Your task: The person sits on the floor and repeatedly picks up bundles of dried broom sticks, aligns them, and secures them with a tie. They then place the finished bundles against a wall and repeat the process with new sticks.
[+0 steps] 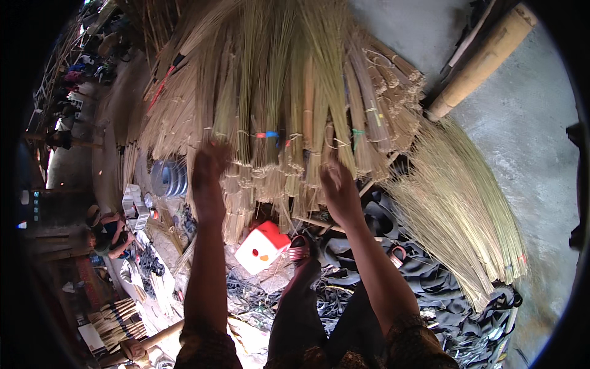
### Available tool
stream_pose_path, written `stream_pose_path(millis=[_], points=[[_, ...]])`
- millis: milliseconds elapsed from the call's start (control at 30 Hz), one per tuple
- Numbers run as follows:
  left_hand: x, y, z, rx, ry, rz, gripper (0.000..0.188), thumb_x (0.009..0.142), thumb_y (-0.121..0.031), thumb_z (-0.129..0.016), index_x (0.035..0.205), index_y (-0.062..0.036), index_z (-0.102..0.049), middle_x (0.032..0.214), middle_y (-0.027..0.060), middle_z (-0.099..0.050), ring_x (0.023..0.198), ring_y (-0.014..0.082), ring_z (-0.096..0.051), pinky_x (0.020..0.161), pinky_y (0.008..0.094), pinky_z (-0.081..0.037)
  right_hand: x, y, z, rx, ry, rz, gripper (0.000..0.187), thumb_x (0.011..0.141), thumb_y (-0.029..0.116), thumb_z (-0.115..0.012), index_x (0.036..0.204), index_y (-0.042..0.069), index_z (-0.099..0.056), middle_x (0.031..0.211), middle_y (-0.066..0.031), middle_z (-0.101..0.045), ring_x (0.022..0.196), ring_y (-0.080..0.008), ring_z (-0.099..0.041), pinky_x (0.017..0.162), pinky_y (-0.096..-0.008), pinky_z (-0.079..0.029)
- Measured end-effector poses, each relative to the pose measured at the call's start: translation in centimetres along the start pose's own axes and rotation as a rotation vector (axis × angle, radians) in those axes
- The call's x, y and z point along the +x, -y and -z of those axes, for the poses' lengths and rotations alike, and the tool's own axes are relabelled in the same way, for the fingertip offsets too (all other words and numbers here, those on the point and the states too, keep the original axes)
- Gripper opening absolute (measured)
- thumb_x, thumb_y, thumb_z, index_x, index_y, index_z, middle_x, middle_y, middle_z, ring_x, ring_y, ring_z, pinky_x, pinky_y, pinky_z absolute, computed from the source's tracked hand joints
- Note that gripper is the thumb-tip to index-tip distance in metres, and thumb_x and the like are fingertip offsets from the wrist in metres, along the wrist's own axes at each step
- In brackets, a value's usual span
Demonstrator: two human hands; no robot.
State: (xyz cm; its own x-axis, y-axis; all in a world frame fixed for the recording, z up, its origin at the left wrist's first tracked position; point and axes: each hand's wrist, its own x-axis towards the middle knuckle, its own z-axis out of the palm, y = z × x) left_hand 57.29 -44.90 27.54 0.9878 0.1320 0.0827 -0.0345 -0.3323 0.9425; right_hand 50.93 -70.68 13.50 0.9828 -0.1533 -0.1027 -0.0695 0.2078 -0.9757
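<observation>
A large heap of bundled dry grass stems (270, 74), tied near their cut ends, stands in front of me. Both my arms reach up toward it. My left hand (209, 178) is at the lower ends of the bundles on the left; its fingers are smeared against the straw, so their grip is unclear. Farther right, my right hand (338, 184) is raised by the ends of other bundles, with fingers apart and nothing plainly held. Between the hands, one bundle carries a blue and red tie (267, 134).
A red and white box (262, 247) stands below the heap near my foot. Black rubber strips (424, 289) cover the floor at right. Loose grass (455, 203) leans beside a bamboo pole (482, 61). A person (114, 230) sits at far left, near a coiled blue-grey roll (170, 178).
</observation>
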Motion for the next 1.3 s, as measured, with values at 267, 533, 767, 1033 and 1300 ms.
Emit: stream_pose_path(millis=[267,533,767,1033,1300], points=[[-33.5,9.9,-20.1,0.102,0.793,0.327,0.028,0.106,-0.025,-0.061,0.124,-0.0034,-0.062,0.106,0.0087,-0.068,0.091,0.0191,-0.069,0.082,0.0325,-0.058,-28.7,-18.1,31.0,-0.978,-0.215,-0.766,0.049,0.091,0.04,-0.068,0.122,0.002,-0.065,0.11,-0.0275,-0.071,0.108,-0.0465,-0.066,0.097,-0.0528,-0.051],[-54.8,3.6,-31.1,-0.136,1.712,0.525,0.034,0.098,-0.023,-0.072,0.123,-0.0015,-0.065,0.096,0.0127,-0.072,0.084,0.0198,-0.071,0.077,0.035,-0.057,-42.5,-14.7,52.0,-1.021,-0.71,-1.156,0.062,0.091,0.039,-0.067,0.138,0.002,-0.055,0.133,-0.0282,-0.062,0.127,-0.0457,-0.057,0.108,-0.0512,-0.046],[-56.0,5.0,-32.7,0.069,1.857,0.675,0.039,0.101,-0.022,-0.068,0.131,0.003,-0.06,0.109,0.0137,-0.072,0.102,0.0193,-0.069,0.091,0.0339,-0.054,-38.5,-12.8,62.0,-1.135,-0.773,-1.08,0.06,0.09,0.032,-0.071,0.142,0.011,-0.052,0.14,-0.0187,-0.057,0.129,-0.0391,-0.055,0.105,-0.0501,-0.049],[-56.0,3.4,-34.4,0.147,1.857,0.759,0.033,0.103,-0.019,-0.065,0.13,0.001,-0.061,0.109,0.0113,-0.072,0.102,0.0179,-0.069,0.091,0.0335,-0.052,-34.7,-16.0,69.4,-1.329,-0.594,-1.035,0.057,0.092,0.013,-0.062,0.147,0.015,-0.046,0.153,-0.0055,-0.047,0.145,-0.0277,-0.041,0.111,-0.0546,-0.042],[-56.5,2.6,-35.2,0.15,1.748,0.717,0.026,0.099,-0.007,-0.067,0.123,0.0011,-0.065,0.099,0.0153,-0.074,0.093,0.0202,-0.073,0.087,0.0342,-0.056,-35.8,-18.3,72.6,-1.621,-0.391,-0.839,0.053,0.087,0.017,-0.065,0.138,0.012,-0.05,0.129,-0.0091,-0.057,0.132,-0.0272,-0.051,0.119,-0.0511,-0.033]])
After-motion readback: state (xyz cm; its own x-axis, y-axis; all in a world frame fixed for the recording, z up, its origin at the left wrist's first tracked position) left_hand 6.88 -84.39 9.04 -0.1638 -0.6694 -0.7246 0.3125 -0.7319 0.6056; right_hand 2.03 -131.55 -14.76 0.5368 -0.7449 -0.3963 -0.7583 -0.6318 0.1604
